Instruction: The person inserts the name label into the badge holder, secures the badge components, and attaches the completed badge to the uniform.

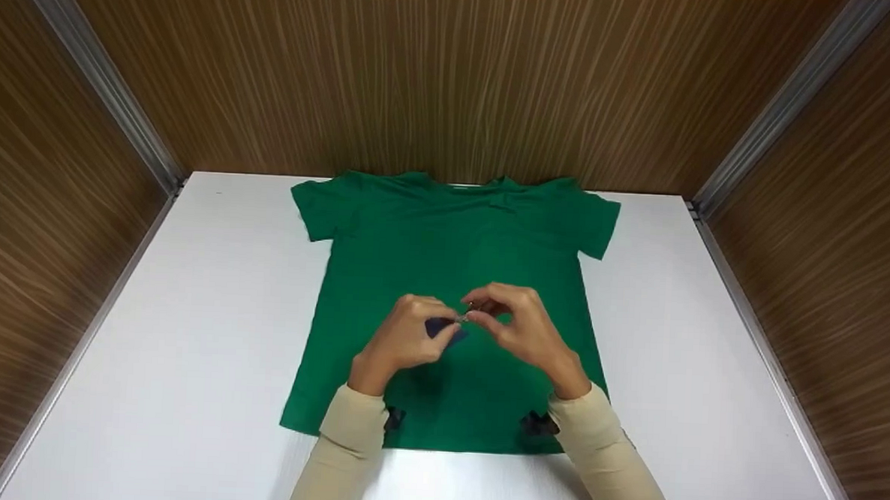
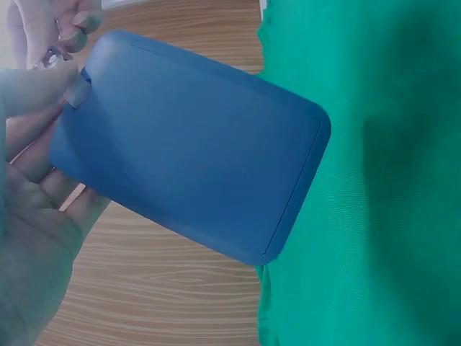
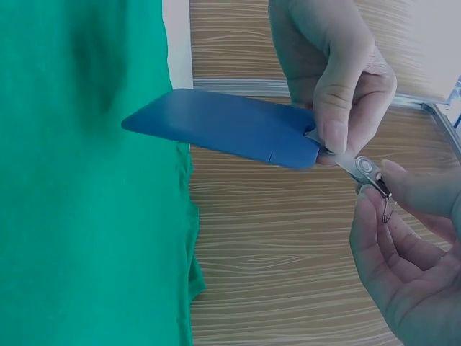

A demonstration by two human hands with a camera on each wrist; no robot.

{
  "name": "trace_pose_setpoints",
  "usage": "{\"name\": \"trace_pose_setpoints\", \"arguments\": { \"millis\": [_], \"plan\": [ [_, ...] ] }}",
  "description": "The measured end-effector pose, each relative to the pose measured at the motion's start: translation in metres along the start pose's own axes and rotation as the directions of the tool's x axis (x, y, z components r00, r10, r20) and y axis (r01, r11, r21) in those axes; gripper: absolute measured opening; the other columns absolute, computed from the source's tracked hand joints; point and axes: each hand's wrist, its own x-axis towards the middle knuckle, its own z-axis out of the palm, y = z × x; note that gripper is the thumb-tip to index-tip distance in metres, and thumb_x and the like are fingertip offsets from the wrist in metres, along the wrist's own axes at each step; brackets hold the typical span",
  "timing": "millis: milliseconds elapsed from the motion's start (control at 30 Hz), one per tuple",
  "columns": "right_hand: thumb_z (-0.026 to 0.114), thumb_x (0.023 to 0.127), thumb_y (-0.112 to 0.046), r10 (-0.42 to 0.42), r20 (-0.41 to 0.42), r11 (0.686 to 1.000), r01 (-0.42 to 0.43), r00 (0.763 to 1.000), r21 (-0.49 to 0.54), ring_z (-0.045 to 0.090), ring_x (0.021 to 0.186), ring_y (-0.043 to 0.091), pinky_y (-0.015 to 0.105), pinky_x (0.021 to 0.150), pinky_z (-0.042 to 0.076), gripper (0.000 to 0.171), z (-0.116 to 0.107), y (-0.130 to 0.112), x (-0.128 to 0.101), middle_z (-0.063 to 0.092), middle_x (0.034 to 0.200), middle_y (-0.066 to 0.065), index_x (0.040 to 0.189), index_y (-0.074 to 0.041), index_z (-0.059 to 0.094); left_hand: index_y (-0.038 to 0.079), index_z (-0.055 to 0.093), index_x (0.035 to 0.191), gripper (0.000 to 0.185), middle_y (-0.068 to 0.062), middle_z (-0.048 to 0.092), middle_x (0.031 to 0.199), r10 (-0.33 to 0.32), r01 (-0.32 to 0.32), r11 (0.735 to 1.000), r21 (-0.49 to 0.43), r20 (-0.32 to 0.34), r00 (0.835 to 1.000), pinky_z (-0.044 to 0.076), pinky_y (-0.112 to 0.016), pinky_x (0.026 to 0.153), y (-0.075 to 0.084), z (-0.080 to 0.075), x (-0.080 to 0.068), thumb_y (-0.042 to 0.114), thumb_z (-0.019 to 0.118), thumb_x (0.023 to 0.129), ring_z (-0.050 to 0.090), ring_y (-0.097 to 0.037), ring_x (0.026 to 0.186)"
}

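A flat blue badge holder (image 2: 191, 148) with rounded corners hangs from a short clear strap (image 3: 346, 160) with a metal snap and clip (image 3: 385, 193). My left hand (image 1: 404, 335) pinches the strap near the holder's slotted edge, between thumb and fingers. The metal clip is held by my right hand (image 1: 520, 325), its thumb and fingertips on either side; a bent wire end shows below. Both hands are close together above a green T-shirt (image 1: 452, 258) spread flat. In the head view most of the holder is hidden by the left hand.
Under the T-shirt lies a white table (image 1: 209, 330), visible at both sides and along the front. Wood-grain panels (image 1: 452, 77) stand at the back and sides, with metal strips at the corners. A dark strap piece (image 1: 539, 424) shows at the right wrist.
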Motion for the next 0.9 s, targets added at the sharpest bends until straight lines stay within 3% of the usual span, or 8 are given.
{"name": "trace_pose_setpoints", "arguments": {
  "millis": [167,300,900],
  "plan": [
    [0.072,0.097,-0.009,0.012,0.003,1.000,-0.012,1.000,0.004,0.073,0.083,0.021,0.027,0.076,0.062,0.012,-0.0002,-0.0006,-0.0001,0.076,0.100,0.014,0.108,-0.007,0.076,0.001,0.081,0.096,0.012,-0.013,0.080,0.093,-0.017,0.018,1.000,-0.010,0.021,1.000,0.063,-0.038,0.072,-0.0001,0.0008,0.0001,0.008,0.072,0.093,0.074,-0.022,0.079],
    [0.071,0.097,-0.009,0.012,0.008,1.000,-0.012,1.000,0.005,0.073,0.083,0.022,0.027,0.076,0.062,0.013,-0.0002,-0.0008,0.0001,0.076,0.100,0.016,0.108,-0.007,0.076,-0.001,0.081,0.094,0.013,-0.014,0.079,0.090,-0.017,0.018,0.999,-0.043,0.024,1.000,0.062,-0.042,0.068,0.0001,0.0014,0.0005,0.007,0.071,0.093,0.073,-0.022,0.073],
    [0.070,0.097,-0.008,-0.014,0.020,1.000,0.014,1.000,-0.017,0.075,0.087,0.021,0.030,0.076,0.063,0.014,-0.0010,-0.0030,0.0000,0.076,0.102,0.009,0.109,-0.008,0.077,0.001,0.083,0.090,0.012,-0.014,0.079,0.081,0.025,-0.024,0.992,-0.124,0.006,1.000,0.062,-0.044,0.064,0.0022,0.0000,0.0003,0.002,0.072,0.089,0.073,-0.021,0.067]
  ]
}}
